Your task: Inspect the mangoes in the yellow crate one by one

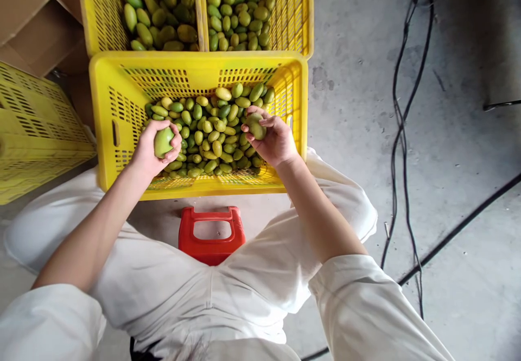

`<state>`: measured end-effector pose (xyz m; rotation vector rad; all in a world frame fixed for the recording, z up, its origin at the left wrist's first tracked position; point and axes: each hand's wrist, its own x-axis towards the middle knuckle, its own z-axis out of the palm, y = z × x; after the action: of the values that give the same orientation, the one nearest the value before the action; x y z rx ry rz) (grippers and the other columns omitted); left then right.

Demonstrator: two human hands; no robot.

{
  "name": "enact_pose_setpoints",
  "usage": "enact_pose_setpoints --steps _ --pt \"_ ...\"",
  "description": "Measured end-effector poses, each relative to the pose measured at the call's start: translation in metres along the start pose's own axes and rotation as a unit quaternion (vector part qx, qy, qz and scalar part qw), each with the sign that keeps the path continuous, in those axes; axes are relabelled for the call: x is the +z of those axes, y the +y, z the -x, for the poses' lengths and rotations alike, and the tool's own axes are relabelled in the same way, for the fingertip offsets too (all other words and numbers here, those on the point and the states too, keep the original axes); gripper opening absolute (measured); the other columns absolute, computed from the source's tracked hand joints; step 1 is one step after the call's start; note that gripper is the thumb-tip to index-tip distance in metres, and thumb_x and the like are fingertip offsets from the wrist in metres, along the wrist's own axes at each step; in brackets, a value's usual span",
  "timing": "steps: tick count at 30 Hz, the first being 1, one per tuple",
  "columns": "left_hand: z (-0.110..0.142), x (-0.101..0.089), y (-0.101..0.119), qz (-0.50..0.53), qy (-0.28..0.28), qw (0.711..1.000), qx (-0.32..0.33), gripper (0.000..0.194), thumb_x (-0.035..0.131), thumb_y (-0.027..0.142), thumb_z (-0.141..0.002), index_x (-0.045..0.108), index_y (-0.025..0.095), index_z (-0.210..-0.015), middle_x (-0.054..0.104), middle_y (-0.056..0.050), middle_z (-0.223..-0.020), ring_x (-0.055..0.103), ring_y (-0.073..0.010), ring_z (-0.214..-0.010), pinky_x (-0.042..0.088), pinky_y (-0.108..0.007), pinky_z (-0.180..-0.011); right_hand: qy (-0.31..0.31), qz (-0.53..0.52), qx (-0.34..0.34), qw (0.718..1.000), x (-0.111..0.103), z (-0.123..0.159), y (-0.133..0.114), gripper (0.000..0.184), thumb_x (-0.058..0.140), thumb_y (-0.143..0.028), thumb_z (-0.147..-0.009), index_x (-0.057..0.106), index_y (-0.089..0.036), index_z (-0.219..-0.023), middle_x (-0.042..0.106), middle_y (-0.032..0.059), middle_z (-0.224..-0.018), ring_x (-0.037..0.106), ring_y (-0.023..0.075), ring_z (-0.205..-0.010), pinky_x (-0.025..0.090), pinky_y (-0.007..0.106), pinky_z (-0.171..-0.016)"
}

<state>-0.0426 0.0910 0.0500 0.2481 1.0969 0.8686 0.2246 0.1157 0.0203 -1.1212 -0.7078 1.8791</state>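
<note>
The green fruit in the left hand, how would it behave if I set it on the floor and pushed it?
The green fruit would probably roll, given its rounded shape. It may feel a little slippery, as its skin looks smooth. It seems fairly firm, since no dent shows beside the left hand's fingers.

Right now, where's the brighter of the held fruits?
In the head view, the brighter fruit is left of centre, in the left hand, over the near yellow crate.

The grey floor [345,133] carries yellow crates [101,133], a red stool [211,248] and — to the right — trailing black cables [402,125].
</note>
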Motion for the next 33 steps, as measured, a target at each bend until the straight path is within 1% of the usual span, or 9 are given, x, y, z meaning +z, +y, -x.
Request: enact_pose_setpoints --steps 3,6,11,15,19,22,25,29,33 --pt "0.000 0.000 -0.003 -0.013 0.003 1.000 0.011 0.020 0.065 0.037 -0.080 0.059 0.019 -0.076 0.059 -0.001 -0.063 0.051 -0.0109 -0.045 0.025 -0.021 -0.031 0.000 0.005 -0.001 1.000 0.002 0.000 0.002 0.040 0.074 -0.046 -0.073 0.060 -0.029 -0.106 0.067 -0.0007 -0.098 0.066 0.0169 -0.083 0.054 0.026 -0.058" --pt "-0.001 0.001 -0.007 -0.015 -0.013 0.999 0.031 0.018 0.071 0.031 -0.074 0.059 0.019 -0.079 0.062 -0.002 -0.077 0.061 -0.0122 -0.061 0.031 -0.019 -0.036 0.004 -0.008 -0.015 1.000 0.001 -0.001 0.006 0.043 0.079 -0.054 -0.070 0.057 -0.028 -0.098 0.069 -0.0004 -0.100 0.063 0.0143 -0.076 0.050 0.024 -0.052" --pt "-0.005 -0.003 -0.013 -0.013 -0.003 0.998 0.060 0.035 0.086 0.031 -0.063 0.055 0.020 -0.073 0.058 0.002 -0.073 0.060 -0.0100 -0.065 0.036 -0.019 -0.044 0.043 -0.008 0.001 0.999 -0.003 -0.004 0.005 0.050 0.060 -0.076 -0.078 0.056 -0.027 -0.089 0.065 0.0009 -0.079 0.062 0.0160 -0.071 0.051 0.027 -0.050" --pt "-0.008 -0.005 -0.013 0.017 0.007 0.995 0.098 0.031 0.087 0.035 -0.066 0.062 0.021 -0.079 0.062 0.000 -0.078 0.061 -0.0114 -0.072 0.044 -0.021 -0.054 0.070 0.003 -0.001 0.998 -0.006 -0.004 0.000 0.049 0.053 -0.076 -0.082 0.057 -0.027 -0.086 0.058 0.0008 -0.068 0.063 0.0186 -0.071 0.053 0.029 -0.052" --pt "-0.005 -0.001 -0.010 0.032 0.041 0.990 0.134 0.020 0.082 0.026 -0.071 0.063 0.024 -0.077 0.066 -0.001 -0.082 0.063 -0.0155 -0.084 0.050 -0.024 -0.066 0.070 0.014 -0.005 0.997 -0.007 -0.003 0.000 0.049 0.056 -0.076 -0.080 0.056 -0.027 -0.086 0.062 0.0030 -0.076 0.064 0.0210 -0.077 0.055 0.032 -0.056" --pt "0.000 0.003 -0.010 0.047 0.055 0.989 0.132 0.019 0.079 0.018 -0.072 0.061 0.024 -0.075 0.065 0.001 -0.079 0.064 -0.0144 -0.084 0.053 -0.025 -0.072 0.062 0.000 -0.002 0.998 -0.006 -0.004 0.002 0.048 0.057 -0.074 -0.081 0.056 -0.026 -0.086 0.066 0.0039 -0.086 0.065 0.0201 -0.080 0.056 0.030 -0.055" --pt "0.001 0.002 -0.011 0.057 0.058 0.987 0.136 0.018 0.078 0.024 -0.077 0.060 0.022 -0.077 0.063 0.001 -0.075 0.065 -0.0138 -0.083 0.056 -0.027 -0.079 0.051 -0.023 0.000 0.998 -0.005 -0.006 0.004 0.044 0.062 -0.068 -0.081 0.058 -0.026 -0.092 0.068 0.0025 -0.093 0.066 0.0181 -0.080 0.055 0.028 -0.055" --pt "-0.008 -0.006 -0.012 0.059 0.063 0.988 0.126 0.026 0.077 0.044 -0.080 0.062 0.024 -0.081 0.066 -0.002 -0.082 0.065 -0.0156 -0.084 0.055 -0.022 -0.065 0.046 -0.051 0.014 0.998 -0.004 -0.008 0.006 0.040 0.065 -0.063 -0.082 0.061 -0.027 -0.098 0.068 0.0005 -0.088 0.064 0.0162 -0.075 0.053 0.026 -0.053" --pt "-0.012 -0.006 -0.009 0.083 0.077 0.985 0.133 0.028 0.072 0.049 -0.083 0.064 0.022 -0.081 0.069 -0.005 -0.091 0.061 -0.0119 -0.070 0.049 -0.018 -0.050 0.042 -0.081 0.011 0.996 -0.004 -0.009 0.009 0.035 0.068 -0.056 -0.081 0.063 -0.026 -0.096 0.066 0.0005 -0.083 0.063 0.0165 -0.073 0.051 0.027 -0.053"
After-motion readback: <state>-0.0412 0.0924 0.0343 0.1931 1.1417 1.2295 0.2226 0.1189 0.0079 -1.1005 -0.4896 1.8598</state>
